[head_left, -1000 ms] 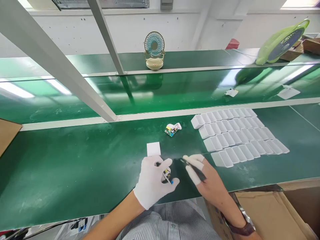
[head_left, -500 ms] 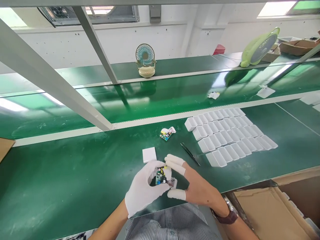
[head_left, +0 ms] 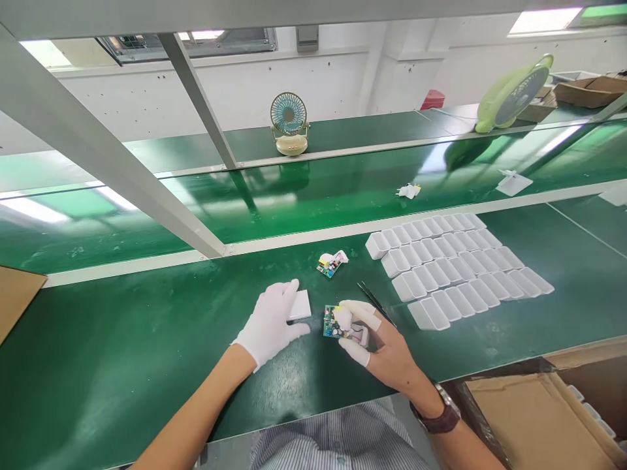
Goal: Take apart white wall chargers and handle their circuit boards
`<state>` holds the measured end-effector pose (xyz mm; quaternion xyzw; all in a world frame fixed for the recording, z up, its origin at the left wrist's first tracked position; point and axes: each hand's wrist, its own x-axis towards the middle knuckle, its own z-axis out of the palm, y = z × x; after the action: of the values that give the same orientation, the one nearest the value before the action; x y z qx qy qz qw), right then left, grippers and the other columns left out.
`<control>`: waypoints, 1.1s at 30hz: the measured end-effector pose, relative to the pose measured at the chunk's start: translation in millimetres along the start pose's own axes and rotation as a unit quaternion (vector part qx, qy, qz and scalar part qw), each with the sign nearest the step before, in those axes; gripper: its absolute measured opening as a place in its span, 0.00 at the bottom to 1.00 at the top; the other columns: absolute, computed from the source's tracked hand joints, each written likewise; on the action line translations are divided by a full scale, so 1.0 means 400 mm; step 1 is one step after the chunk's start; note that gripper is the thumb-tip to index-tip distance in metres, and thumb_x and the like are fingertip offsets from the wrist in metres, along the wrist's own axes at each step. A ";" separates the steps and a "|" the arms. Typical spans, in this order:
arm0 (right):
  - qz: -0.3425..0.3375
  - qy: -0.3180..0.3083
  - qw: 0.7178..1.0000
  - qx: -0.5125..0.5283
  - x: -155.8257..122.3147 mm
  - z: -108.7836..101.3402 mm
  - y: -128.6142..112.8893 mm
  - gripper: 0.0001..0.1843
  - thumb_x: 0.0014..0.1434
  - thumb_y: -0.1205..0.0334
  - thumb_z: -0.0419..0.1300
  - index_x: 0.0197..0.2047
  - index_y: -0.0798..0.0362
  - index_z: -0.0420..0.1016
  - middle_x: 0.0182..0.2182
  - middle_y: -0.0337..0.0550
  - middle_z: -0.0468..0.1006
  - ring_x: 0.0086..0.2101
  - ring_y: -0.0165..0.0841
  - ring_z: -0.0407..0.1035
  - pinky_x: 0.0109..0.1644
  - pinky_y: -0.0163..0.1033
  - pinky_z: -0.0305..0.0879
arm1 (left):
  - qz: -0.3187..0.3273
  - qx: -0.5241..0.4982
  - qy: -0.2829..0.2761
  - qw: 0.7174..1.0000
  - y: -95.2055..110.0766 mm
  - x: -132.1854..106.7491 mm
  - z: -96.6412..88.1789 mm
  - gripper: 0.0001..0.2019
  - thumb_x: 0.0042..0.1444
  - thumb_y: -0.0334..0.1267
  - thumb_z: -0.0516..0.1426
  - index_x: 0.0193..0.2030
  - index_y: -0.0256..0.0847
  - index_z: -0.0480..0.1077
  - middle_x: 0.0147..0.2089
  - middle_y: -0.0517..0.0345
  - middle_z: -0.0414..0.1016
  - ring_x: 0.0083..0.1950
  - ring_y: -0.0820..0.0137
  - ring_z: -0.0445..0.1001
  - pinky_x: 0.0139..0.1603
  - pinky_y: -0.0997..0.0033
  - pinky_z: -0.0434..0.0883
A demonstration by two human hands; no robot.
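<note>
My right hand (head_left: 377, 343), with white finger cots, pinches a small green circuit board (head_left: 334, 322) with a white plug part just above the green mat. My left hand (head_left: 270, 323), in a white glove, reaches over a flat white square casing (head_left: 300, 305) lying on the mat; the fingers are loosely apart and rest on its left edge. Black tweezers (head_left: 373, 301) lie on the mat just right of my right hand. A second circuit board with a white part (head_left: 331, 263) lies further back.
Rows of several white casings (head_left: 460, 267) lie at the right. A conveyor belt (head_left: 313, 189) runs behind, carrying small white parts (head_left: 408, 190). A small fan (head_left: 289, 123) stands on the shelf. A cardboard box (head_left: 539, 418) sits at the lower right.
The board passed from both hands into my right hand alone. My left hand let go and moved left and forward onto the white casing. The tweezers stay on the mat.
</note>
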<state>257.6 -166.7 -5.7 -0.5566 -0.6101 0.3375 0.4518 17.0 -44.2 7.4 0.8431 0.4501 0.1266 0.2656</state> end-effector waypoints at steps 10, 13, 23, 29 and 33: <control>-0.007 -0.033 0.998 -0.055 0.008 0.016 -0.038 0.32 0.66 0.61 0.61 0.71 0.42 0.58 0.58 0.46 0.73 0.51 0.37 0.74 0.54 0.42 0.76 | 0.043 -0.223 0.004 0.974 0.011 -0.037 0.034 0.29 0.50 0.28 0.62 0.60 0.44 0.64 0.56 0.50 0.69 0.56 0.61 0.73 0.58 0.57 0.73; -0.016 -0.042 0.997 -0.065 0.013 0.021 -0.044 0.32 0.66 0.62 0.61 0.70 0.43 0.58 0.55 0.47 0.75 0.45 0.36 0.76 0.50 0.42 0.78 | 0.069 -0.194 0.024 0.978 -0.002 -0.031 0.048 0.27 0.51 0.29 0.63 0.59 0.44 0.65 0.56 0.48 0.68 0.56 0.59 0.72 0.57 0.56 0.73; -0.011 -0.054 0.997 -0.056 0.023 0.017 -0.054 0.34 0.66 0.62 0.61 0.71 0.43 0.56 0.53 0.48 0.76 0.42 0.37 0.76 0.45 0.43 0.79 | 0.080 -0.282 -0.083 0.952 -0.015 -0.031 0.023 0.30 0.57 0.34 0.61 0.67 0.44 0.63 0.61 0.44 0.68 0.60 0.57 0.71 0.61 0.52 0.71; -0.026 -0.053 0.996 -0.060 0.022 0.003 -0.071 0.34 0.66 0.63 0.61 0.71 0.40 0.57 0.56 0.47 0.74 0.42 0.37 0.76 0.41 0.42 0.79 | -0.032 -0.541 -0.208 0.814 -0.051 -0.037 0.002 0.35 0.59 0.66 0.56 0.55 0.33 0.69 0.29 0.52 0.76 0.22 0.71 0.71 0.18 0.76 0.63; -0.063 -0.075 0.993 -0.066 0.019 0.011 -0.084 0.35 0.66 0.65 0.61 0.72 0.41 0.55 0.54 0.48 0.75 0.45 0.39 0.76 0.46 0.45 0.79 | -0.044 -0.550 -0.149 0.821 -0.062 -0.039 0.006 0.31 0.64 0.64 0.51 0.50 0.34 0.70 0.28 0.54 0.73 0.18 0.77 0.63 0.15 0.79 0.59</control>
<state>241.0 -163.9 24.9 -0.5188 -0.6970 0.3082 0.3874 -7.9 -46.5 -8.3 0.5454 0.2973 0.2144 0.7538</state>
